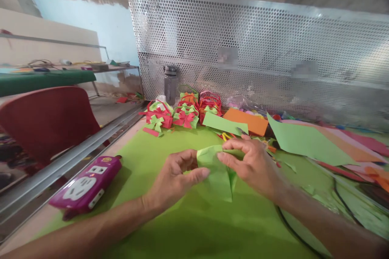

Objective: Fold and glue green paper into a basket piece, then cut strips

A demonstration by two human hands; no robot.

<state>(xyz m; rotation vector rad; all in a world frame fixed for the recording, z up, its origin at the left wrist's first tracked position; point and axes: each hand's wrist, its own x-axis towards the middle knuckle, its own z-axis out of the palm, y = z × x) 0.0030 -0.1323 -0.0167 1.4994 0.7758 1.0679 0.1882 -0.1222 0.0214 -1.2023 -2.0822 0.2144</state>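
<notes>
A folded piece of light green paper [215, 176] is held up between my two hands, over the green table covering [170, 226]. My left hand [179, 172] pinches its left edge, thumb in front and fingers behind. The thumb and fingers of my right hand [249, 162] close on its upper right part. A flap hangs down at the lower right, partly folded back. Just behind lies a light green paper strip [225, 123], next to an orange paper sheet [247, 121].
Small red and green paper baskets with bows [185, 115] stand at the back, near a grey bottle [170, 85] and a perforated metal panel [194, 40]. A purple power strip [88, 186] lies at left. Coloured sheets [310, 141], scraps and a black cable [294, 230] occupy the right.
</notes>
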